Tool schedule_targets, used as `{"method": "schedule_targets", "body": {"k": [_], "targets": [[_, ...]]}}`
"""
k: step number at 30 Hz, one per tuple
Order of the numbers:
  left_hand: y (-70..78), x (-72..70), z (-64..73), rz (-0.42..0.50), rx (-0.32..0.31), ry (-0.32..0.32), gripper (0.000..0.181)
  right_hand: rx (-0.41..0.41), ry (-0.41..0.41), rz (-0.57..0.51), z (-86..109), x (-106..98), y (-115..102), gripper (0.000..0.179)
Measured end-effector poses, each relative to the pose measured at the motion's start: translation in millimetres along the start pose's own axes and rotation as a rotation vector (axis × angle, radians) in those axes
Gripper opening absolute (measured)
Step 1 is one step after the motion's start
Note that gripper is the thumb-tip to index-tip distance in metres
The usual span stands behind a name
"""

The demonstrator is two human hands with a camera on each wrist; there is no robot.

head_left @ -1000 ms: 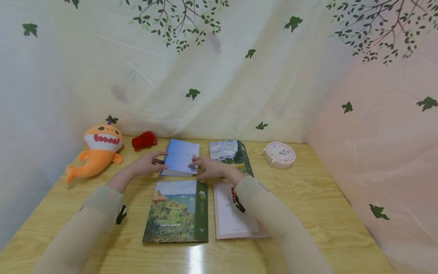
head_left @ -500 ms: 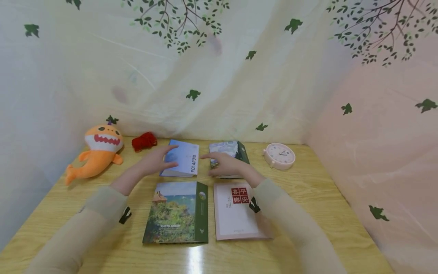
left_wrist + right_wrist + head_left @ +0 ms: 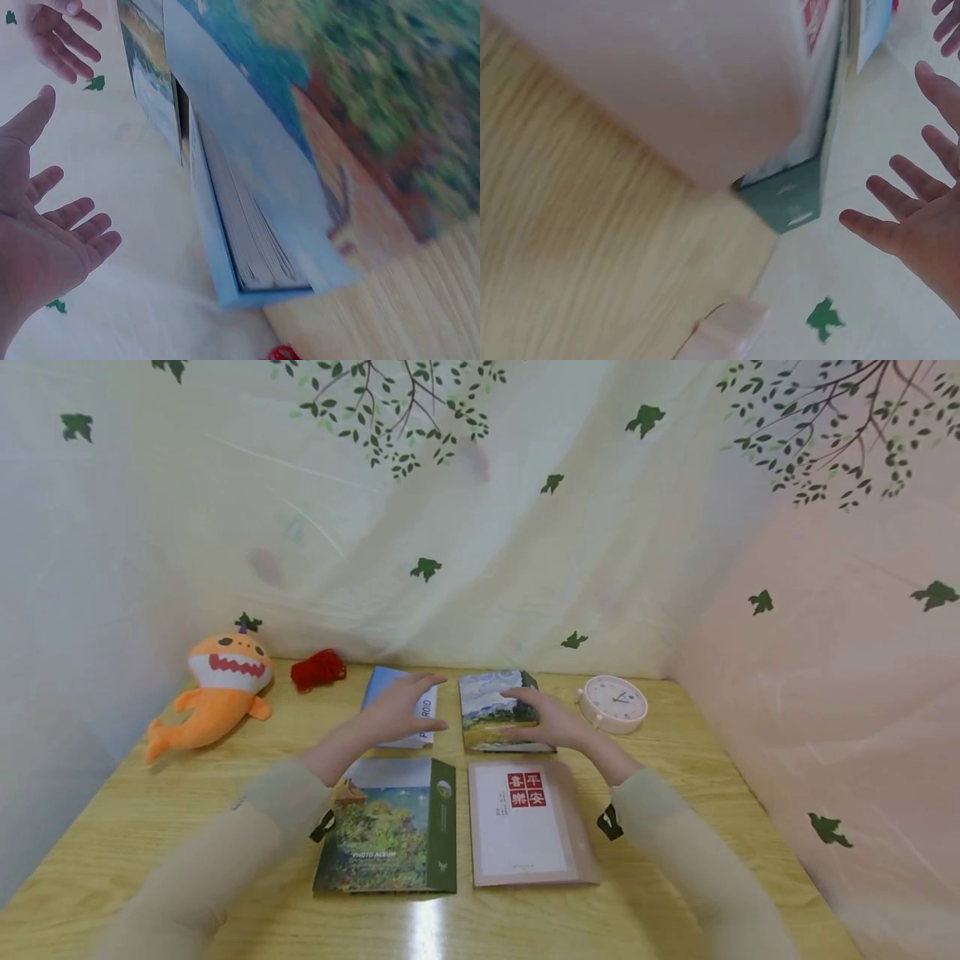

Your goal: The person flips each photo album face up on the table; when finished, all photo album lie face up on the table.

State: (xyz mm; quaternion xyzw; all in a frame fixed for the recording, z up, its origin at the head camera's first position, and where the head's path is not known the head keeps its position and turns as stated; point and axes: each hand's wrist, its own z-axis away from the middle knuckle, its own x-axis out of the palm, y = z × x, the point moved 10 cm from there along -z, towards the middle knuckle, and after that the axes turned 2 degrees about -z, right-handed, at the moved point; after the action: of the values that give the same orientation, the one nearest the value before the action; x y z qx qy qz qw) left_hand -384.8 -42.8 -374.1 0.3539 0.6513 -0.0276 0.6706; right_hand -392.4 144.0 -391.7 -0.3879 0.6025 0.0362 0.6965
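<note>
My left hand (image 3: 397, 708) is held over the blue Polaroid album (image 3: 381, 680), covering much of its cover, with fingers spread and nothing in them. To the right, my right hand (image 3: 557, 723) overlaps the right side of an album with a landscape painting (image 3: 483, 703). Its fingers are spread too, and the palm faces the left hand. Closer to me lie a green-spined photo album (image 3: 382, 827) with a garden-and-sea cover and a pink-and-white album (image 3: 517, 843) with red Chinese characters. The left wrist view shows the blue album's page edges (image 3: 251, 232) and the left hand's loose fingers.
An orange plush shark (image 3: 225, 693) lies at the back left, beside a bundle of red yarn (image 3: 318, 670). At the back right is a pink round clock (image 3: 612, 703). A leaf-printed cloth (image 3: 495, 593) hangs behind the wooden table (image 3: 675, 827).
Both hands were at the blue album. The right hand has moved right to the landscape album; the left hand has left the blue album's left edge and shifted right over its cover.
</note>
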Motion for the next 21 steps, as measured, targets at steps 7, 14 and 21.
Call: {"method": "schedule_targets", "body": {"k": [7,14,21], "targets": [[24.0,29.6,-19.2,0.001,0.028,-0.078,0.081,0.086,0.038,-0.048,26.2,-5.1,33.4,0.076],[40.8,50.9,-40.9,-0.001,0.057,-0.127,0.082,0.121,0.072,-0.070,34.4,-2.8,66.4,0.082],[54.6,71.8,-61.8,-0.006,0.102,-0.179,0.081,0.149,0.059,-0.087,37.8,0.3,82.3,0.086]]}}
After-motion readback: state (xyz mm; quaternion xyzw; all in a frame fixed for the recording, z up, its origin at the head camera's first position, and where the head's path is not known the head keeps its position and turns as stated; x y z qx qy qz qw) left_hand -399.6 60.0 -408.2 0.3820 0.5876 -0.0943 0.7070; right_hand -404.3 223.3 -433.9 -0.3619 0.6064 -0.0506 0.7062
